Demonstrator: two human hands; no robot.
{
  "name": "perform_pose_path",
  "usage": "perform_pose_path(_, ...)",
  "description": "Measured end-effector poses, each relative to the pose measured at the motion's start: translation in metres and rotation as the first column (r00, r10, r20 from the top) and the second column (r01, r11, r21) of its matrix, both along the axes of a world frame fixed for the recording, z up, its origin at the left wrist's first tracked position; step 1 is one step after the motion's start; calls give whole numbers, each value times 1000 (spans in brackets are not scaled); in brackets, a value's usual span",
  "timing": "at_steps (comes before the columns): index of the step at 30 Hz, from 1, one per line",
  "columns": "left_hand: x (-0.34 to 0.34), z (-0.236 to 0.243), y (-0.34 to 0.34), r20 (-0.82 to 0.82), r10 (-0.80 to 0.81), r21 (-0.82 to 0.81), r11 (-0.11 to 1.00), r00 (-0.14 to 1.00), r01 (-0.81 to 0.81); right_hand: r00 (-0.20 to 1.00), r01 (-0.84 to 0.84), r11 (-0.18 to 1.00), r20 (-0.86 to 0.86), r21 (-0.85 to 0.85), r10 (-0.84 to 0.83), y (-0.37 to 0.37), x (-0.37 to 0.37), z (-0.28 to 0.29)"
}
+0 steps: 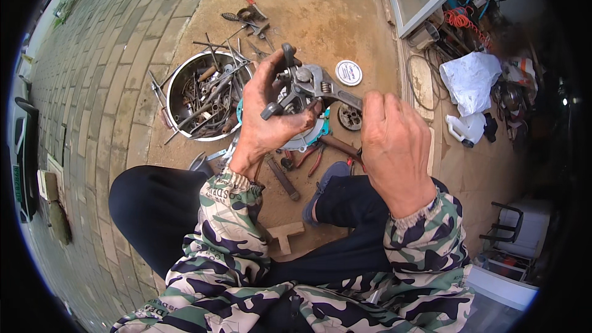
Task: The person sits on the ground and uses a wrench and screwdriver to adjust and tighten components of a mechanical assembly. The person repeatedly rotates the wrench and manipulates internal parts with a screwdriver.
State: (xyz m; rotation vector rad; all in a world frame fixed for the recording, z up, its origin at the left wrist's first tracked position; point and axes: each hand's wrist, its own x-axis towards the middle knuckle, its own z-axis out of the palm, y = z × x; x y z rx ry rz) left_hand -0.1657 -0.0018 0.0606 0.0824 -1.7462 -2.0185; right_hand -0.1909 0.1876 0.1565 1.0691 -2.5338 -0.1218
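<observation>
The left hand (266,117) clutched a small metal part (285,95) while the right hand (391,148), fingers closed on the adjustable wrench (324,86) at three o'clock, risked the jaws slipping off the nut.

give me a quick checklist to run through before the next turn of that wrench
1. Left hand grips the small metal part: ok, fingers wrapped around it.
2. Right hand holds the adjustable wrench by its handle end: ok.
3. Wrench head sits on the part's top fitting: looks ok; how tightly the jaws fit, cannot tell.
4. Left fingers away from the wrench head: not ok, they sit right beside it.
5. Spare tools within reach: ok, metal bowl of tools stands on the ground ahead.
</observation>
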Motion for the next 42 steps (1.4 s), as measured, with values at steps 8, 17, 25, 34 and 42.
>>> perform_pose_path(8, -2, -16, -13, -126, 58, 69, 996, 990, -50, 977, -42, 925, -208, -379, -40, 29, -41, -3)
perform_pose_path(17, 0, -25, -9, -180, 69, 29, 997, 981, -65, 370, 678, 472, 816, -564, 444, -23, -30, -65)
perform_pose_path(25, 1, -26, -6, -172, 96, 58, 994, 980, -88, 392, 676, 486, 829, -554, 399, -38, -22, -96)
perform_pose_path(34, -4, -35, -4, -229, -4, 267, 961, 973, 67, 357, 688, 413, 774, -597, 523, -35, -21, -95)
perform_pose_path(42, -7, -39, 3, -210, 17, 221, 975, 978, 31, 299, 734, 381, 771, -562, 562, -33, -18, -84)
